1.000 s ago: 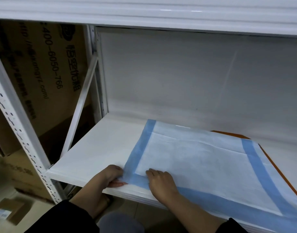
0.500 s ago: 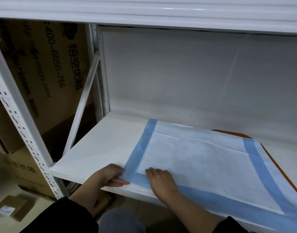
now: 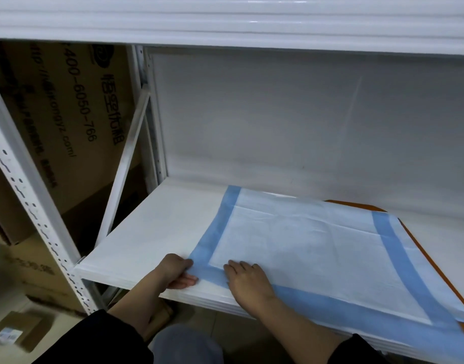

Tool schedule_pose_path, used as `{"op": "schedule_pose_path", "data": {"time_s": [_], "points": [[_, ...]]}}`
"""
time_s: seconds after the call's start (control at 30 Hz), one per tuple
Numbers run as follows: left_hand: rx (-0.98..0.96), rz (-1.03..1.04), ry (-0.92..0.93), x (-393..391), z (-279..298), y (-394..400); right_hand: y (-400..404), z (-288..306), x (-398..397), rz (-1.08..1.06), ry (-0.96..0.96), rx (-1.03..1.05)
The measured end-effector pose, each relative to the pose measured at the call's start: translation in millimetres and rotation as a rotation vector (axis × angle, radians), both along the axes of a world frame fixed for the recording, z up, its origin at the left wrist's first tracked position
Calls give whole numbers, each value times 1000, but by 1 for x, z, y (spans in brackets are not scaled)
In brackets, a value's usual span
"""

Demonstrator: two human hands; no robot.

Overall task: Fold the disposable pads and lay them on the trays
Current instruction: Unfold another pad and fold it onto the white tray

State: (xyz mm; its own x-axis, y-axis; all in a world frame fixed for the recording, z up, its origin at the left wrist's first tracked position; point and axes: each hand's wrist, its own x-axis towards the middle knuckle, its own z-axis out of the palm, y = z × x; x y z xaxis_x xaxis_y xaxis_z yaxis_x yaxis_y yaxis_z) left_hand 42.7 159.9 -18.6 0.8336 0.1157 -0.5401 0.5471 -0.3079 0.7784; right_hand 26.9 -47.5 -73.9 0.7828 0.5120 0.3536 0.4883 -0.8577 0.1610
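Blue-bordered white pad [image 3: 317, 248] spread flat over orange tray [image 3: 409, 232], covering most of it.

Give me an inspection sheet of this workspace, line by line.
Surface: white shelf in a metal rack.
Job's things: blue-bordered pad spread flat over an orange tray, only the tray's edges showing.
Clutter: nothing seen on the shelf.
Grippers: left hand pinches the pad's near-left corner; right hand presses flat on the pad.
Cables: nothing seen.
Surroundings: printed cardboard box behind the rack, small carton on the floor.
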Motion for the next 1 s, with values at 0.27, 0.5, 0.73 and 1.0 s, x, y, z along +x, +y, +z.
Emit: {"op": "schedule_pose_path", "data": {"time_s": [0.27,0.5,0.73,1.0], "points": [[781,-212,-618,-6,9,-58,-62,3,-23,3,-31,-19],[607,-713,-666,-27,17,-154,-124,11,-44,-149,-6,-34],[579,-997,-518,-51,18,-229,-186,24,-74,-254,-19,-71],[631,-1091,-686,-63,21,-293,-244,55,-86,-384,-205,190]]}}
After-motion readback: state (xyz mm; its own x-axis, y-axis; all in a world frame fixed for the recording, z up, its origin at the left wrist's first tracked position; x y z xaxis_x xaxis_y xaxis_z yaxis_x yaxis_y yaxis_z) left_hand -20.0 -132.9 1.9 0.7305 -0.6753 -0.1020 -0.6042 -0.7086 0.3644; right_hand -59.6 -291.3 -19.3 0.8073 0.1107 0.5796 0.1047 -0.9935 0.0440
